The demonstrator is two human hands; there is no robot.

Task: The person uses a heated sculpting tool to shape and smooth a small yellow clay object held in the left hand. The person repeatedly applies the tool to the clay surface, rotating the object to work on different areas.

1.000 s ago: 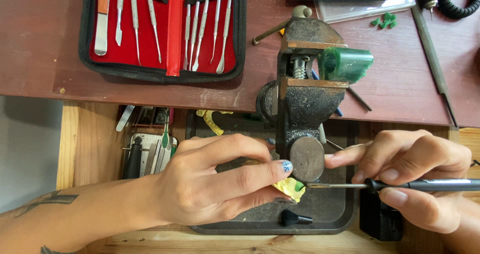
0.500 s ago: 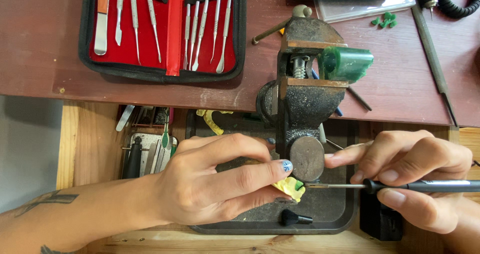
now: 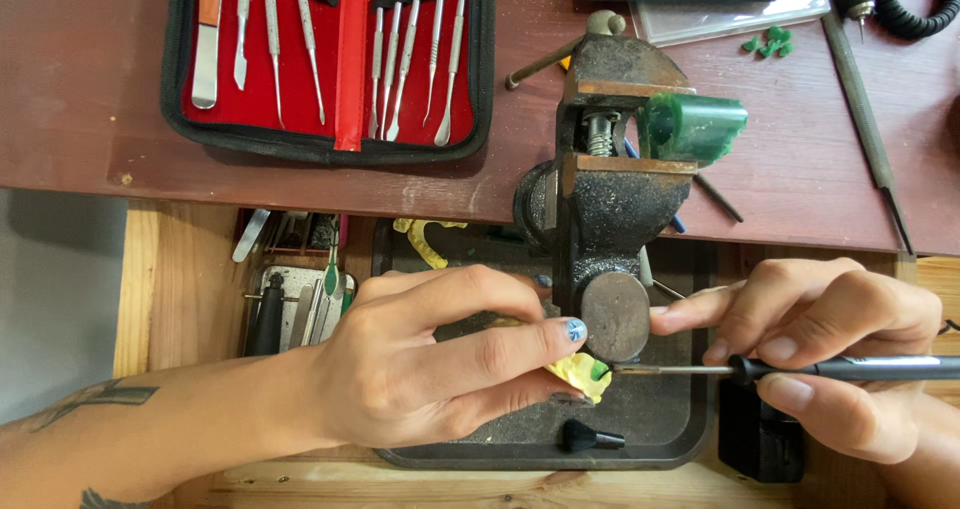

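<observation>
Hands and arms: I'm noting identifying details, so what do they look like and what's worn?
Both are bare, no gloves or sleeves. The left hand has blue polish on its fingernails; its forearm carries dark tattoo lines. The right hand has plain, unpainted nails.

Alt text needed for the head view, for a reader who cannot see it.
A left hand pinches a small yellow piece while the right hand holds a slim black tool, tip against it, beside a rusty bench vise above a dark tray. An open red-lined instrument case lies behind.

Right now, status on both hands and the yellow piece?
Left hand pinches yellow piece. Right hand holds pen tool, tip at piece. Vise close above.
</observation>
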